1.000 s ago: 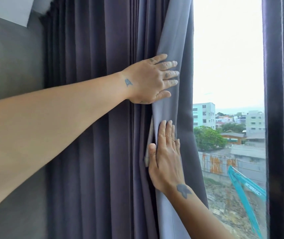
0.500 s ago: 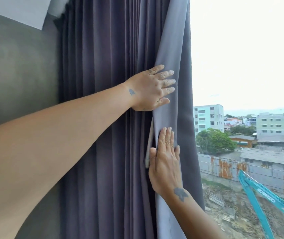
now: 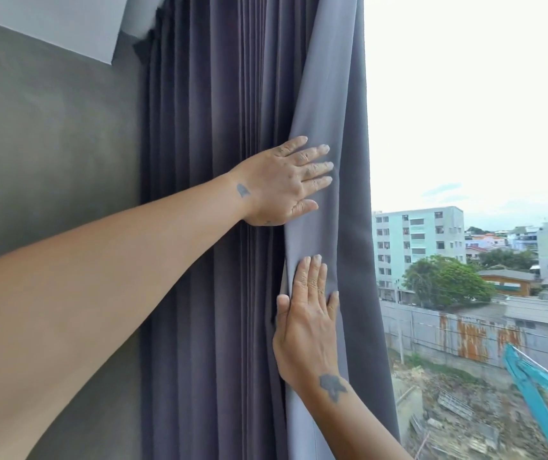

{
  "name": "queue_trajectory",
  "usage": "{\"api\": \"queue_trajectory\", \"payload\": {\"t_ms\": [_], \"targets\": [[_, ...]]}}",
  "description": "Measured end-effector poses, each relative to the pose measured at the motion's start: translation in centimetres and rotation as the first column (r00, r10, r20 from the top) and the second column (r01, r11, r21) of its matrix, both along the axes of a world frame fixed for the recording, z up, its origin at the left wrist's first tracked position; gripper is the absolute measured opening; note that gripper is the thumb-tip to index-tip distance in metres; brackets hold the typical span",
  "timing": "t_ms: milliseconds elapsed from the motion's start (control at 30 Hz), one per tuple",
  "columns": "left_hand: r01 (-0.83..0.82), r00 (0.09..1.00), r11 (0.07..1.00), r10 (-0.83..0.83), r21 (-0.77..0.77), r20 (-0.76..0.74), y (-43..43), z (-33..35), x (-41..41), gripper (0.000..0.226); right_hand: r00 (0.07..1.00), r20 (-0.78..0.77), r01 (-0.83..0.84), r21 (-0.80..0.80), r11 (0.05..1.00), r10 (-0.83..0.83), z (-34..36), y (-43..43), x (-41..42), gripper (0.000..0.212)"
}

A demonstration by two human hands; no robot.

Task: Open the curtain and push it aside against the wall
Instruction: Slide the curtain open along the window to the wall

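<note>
The dark purple-grey curtain point(image 3: 213, 227) hangs bunched in tight folds next to the grey wall point(image 3: 53, 154) on the left. Its lighter outer edge point(image 3: 339, 94) faces the window. My left hand point(image 3: 282, 184) lies flat on that edge at mid height, fingers stretched out to the right. Below it my right hand point(image 3: 306, 323) presses flat against the same fold, fingers pointing up. Neither hand grips the cloth; both push with open palms.
The bare window point(image 3: 465, 127) fills the right side, showing buildings, a tree and a teal excavator arm outside. A white ceiling block point(image 3: 50, 21) sits above the wall at the top left.
The curtain stack and both hands have shifted towards the wall, and more window shows on the right. The dark curtain at the far right has left the view.
</note>
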State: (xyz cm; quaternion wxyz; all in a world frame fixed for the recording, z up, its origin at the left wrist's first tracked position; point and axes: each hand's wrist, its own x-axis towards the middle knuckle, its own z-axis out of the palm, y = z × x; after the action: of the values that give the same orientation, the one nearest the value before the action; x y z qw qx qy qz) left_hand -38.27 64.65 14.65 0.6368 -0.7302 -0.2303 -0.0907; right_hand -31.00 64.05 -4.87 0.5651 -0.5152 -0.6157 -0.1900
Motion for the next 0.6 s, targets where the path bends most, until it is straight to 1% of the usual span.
{"api": "queue_trajectory", "payload": {"t_ms": [200, 400, 600], "targets": [[-0.029, 0.999, 1.000, 0.029, 0.000, 0.017, 5.6, 0.2, -2.5, 0.056, 0.999, 0.019, -0.042, -0.039, 0.998, 0.043, 0.2, 5.6, -2.1, 0.068], [-0.085, 0.995, 0.996, 0.086, -0.028, 0.050, 9.9, -0.2, -4.7, 0.056, 0.997, 0.023, -0.071, -0.037, 0.997, 0.072, 0.1, 10.3, -4.1, 0.069], [-0.077, 0.993, 0.994, 0.083, -0.078, 0.079, 12.8, -0.6, -6.3, 0.055, 0.997, 0.000, -0.081, -0.017, 0.997, 0.081, -0.5, 13.5, -6.0, 0.067]]}}
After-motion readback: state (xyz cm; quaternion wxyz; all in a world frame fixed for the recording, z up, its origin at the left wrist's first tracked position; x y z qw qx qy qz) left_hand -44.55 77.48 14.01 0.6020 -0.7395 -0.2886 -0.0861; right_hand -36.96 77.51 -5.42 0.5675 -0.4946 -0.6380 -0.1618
